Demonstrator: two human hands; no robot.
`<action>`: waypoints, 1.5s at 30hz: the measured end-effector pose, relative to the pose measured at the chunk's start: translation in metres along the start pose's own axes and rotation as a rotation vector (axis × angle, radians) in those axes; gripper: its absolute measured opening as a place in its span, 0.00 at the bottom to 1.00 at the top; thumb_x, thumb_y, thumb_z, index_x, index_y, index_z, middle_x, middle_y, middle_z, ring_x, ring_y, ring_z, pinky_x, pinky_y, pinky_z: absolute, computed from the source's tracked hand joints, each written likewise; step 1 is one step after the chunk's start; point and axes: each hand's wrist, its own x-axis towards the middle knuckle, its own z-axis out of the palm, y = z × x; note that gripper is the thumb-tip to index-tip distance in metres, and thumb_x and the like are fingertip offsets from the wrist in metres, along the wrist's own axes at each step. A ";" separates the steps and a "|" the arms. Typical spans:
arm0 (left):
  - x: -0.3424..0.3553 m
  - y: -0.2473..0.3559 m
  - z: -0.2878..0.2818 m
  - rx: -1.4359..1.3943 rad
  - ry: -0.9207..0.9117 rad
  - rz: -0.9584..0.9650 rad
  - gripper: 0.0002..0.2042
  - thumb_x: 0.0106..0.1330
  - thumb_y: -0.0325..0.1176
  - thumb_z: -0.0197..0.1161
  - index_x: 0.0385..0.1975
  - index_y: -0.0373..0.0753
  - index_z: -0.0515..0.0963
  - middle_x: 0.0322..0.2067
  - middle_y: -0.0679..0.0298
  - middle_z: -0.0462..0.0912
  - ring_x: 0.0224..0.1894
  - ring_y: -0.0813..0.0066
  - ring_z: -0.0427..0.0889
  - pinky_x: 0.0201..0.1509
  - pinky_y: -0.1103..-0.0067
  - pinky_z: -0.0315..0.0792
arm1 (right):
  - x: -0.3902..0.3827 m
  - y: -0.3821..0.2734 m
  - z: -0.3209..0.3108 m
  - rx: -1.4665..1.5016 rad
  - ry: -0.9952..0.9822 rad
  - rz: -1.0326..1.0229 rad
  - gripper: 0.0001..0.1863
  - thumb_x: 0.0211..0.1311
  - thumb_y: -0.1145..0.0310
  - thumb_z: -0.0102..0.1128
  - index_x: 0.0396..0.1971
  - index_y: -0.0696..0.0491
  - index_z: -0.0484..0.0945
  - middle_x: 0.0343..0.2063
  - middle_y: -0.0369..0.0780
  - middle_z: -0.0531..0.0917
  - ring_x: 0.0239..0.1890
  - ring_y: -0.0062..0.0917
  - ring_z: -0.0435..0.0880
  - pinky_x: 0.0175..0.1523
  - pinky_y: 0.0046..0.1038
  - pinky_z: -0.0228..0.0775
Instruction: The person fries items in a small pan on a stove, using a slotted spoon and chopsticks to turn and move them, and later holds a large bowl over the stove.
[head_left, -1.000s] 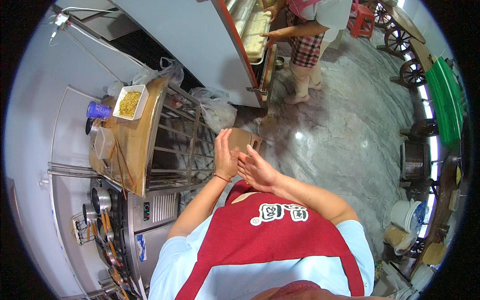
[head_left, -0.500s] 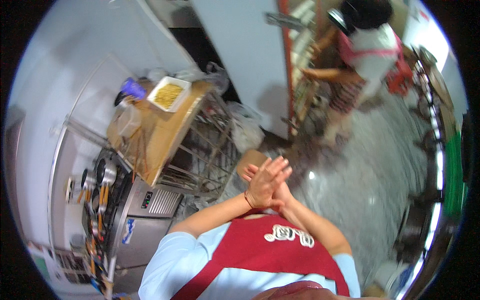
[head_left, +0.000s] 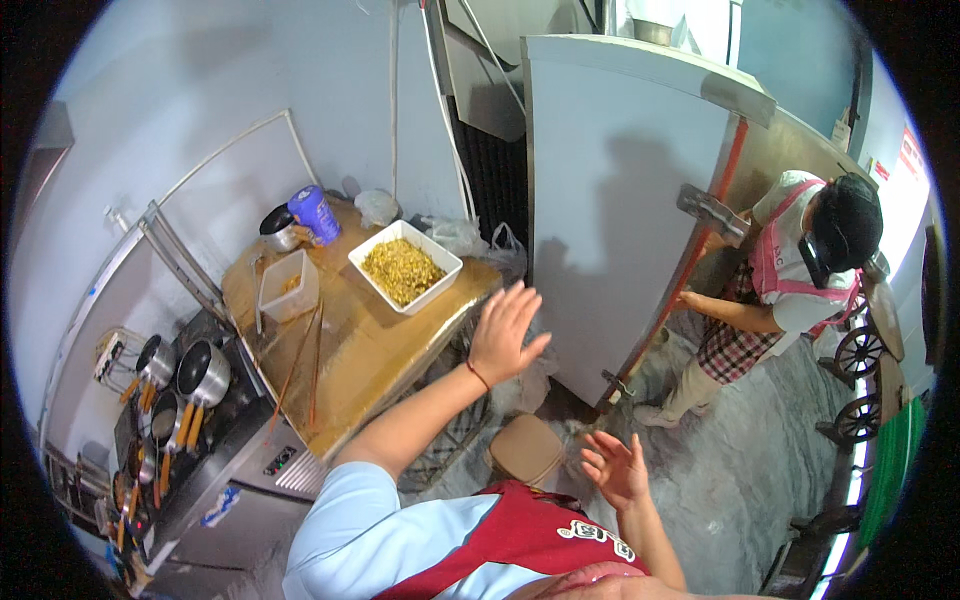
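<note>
My left hand (head_left: 506,335) is raised with its fingers stretched out and holds nothing. Beyond it, to the left, a white tray (head_left: 359,262) full of chopped yellow-green food stands on a wooden table (head_left: 400,358). Between hand and tray there is a gap. Lower and to the right, my right hand (head_left: 614,468) is empty too, its fingers apart and slightly bent. A brown stool (head_left: 527,447) stands on the floor between my two hands.
On the table are a clear plastic container (head_left: 289,287), chopsticks (head_left: 316,365), a small pot (head_left: 281,229) and a purple tub (head_left: 314,214). Saucepans (head_left: 203,374) crowd the stove at left. A co-worker (head_left: 775,270) stands at the large open door (head_left: 620,210) on the right.
My hands were pressed together before me and have parted, the left one moving up toward the table. My view has turned, and the co-worker now appears farther right, beside the door.
</note>
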 end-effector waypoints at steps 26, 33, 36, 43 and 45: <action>0.256 -0.227 -0.103 0.692 0.175 -0.048 0.19 0.65 0.40 0.50 0.49 0.32 0.68 0.51 0.53 0.70 0.56 0.58 0.65 0.58 0.68 0.60 | -0.011 0.065 -0.306 -0.998 1.237 0.407 0.27 0.56 0.51 0.39 0.14 0.55 0.79 0.15 0.43 0.80 0.21 0.33 0.80 0.35 0.34 0.72; 0.272 -0.230 -0.107 0.681 0.201 -0.034 0.20 0.65 0.41 0.49 0.50 0.32 0.68 0.51 0.53 0.70 0.54 0.57 0.66 0.57 0.68 0.61 | 0.010 0.049 -0.288 -1.008 1.396 0.098 0.23 0.53 0.54 0.46 0.15 0.57 0.79 0.16 0.45 0.80 0.20 0.33 0.80 0.32 0.34 0.72; 0.258 -0.248 -0.134 0.617 0.265 -0.039 0.19 0.63 0.40 0.53 0.49 0.34 0.71 0.50 0.52 0.72 0.55 0.59 0.67 0.59 0.69 0.59 | 0.005 0.058 -0.293 -0.837 1.272 0.185 0.22 0.54 0.54 0.47 0.18 0.59 0.77 0.18 0.46 0.80 0.20 0.32 0.80 0.26 0.34 0.71; 0.327 -0.236 -0.108 0.357 0.499 -0.099 0.26 0.61 0.39 0.53 0.58 0.35 0.59 0.54 0.50 0.67 0.57 0.54 0.64 0.60 0.68 0.58 | -0.058 0.098 -0.318 -1.965 0.740 0.311 0.14 0.53 0.63 0.48 0.24 0.57 0.78 0.20 0.47 0.80 0.22 0.33 0.80 0.31 0.36 0.71; 0.335 -0.239 -0.112 0.323 0.519 -0.136 0.29 0.59 0.38 0.55 0.57 0.30 0.56 0.56 0.47 0.64 0.57 0.52 0.64 0.60 0.68 0.59 | -0.045 0.091 -0.309 -1.578 0.941 0.293 0.14 0.53 0.63 0.47 0.24 0.57 0.78 0.20 0.47 0.80 0.22 0.33 0.80 0.29 0.36 0.71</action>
